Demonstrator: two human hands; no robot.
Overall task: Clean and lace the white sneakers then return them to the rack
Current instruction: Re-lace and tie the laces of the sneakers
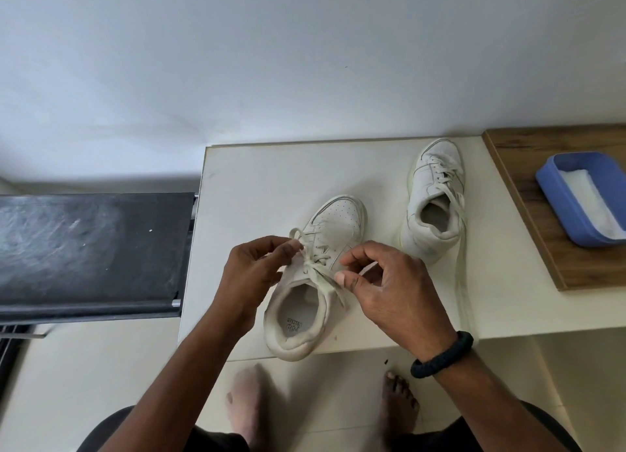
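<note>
A white sneaker (333,224) lies on the pale table (250,180), heel hanging slightly over the front edge. My left hand (254,268) pinches a loop of its lace (316,270) at the sneaker's left side. My right hand (382,282) pinches the other lace end beside the tongue. A second white sneaker (433,197) stands further back to the right, laced, with its long loose lace ends trailing toward the table's front edge.
A blue tub (555,184) holding a white cloth sits on a wooden board (528,235) at the right. A black shelf surface (91,248) lies to the left of the table. My bare feet stand on the floor below the table's front edge.
</note>
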